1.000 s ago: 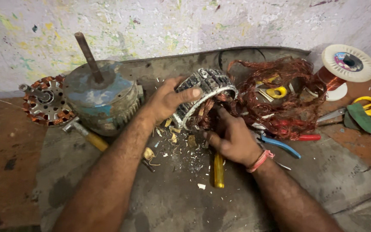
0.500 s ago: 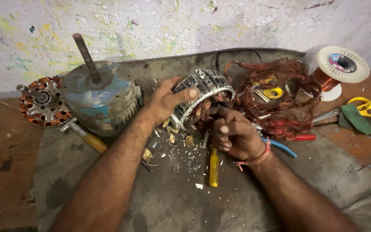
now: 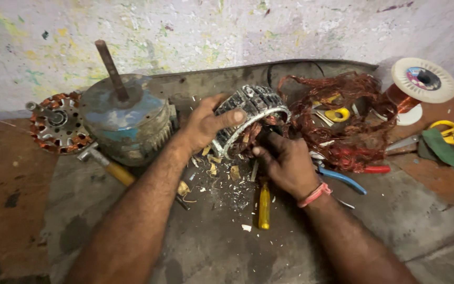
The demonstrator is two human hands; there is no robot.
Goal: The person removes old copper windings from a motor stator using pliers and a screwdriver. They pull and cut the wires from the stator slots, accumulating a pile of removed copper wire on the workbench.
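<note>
1. Fingers of your left hand curl over the rim of the ring-shaped motor stator, thumb pressed on its slotted outer face, clamping it tilted on edge at the centre of the grey mat.

2. Your right hand, at four o'clock from the stator, is closed around the copper winding at the ring's lower edge; whether the fingertips pinch wire or only press it cannot be told.

3. Compared with a second ago, that hand has slid up off the mat and into the ring, a sign, by judgement, that stripping wire from the slots is under way.

4. Loose beneath your wrist at six o'clock lies the yellow-handled screwdriver, among paper scraps.

5. At three o'clock from the stator sits a tangle of pulled copper wire, with blue-handled pliers just beside it.

6. At nine o'clock stand a blue motor housing with upright shaft, and a wound rotor beyond it.

7. At two o'clock rests a wire spool; yellow scissors lie below it.
</note>
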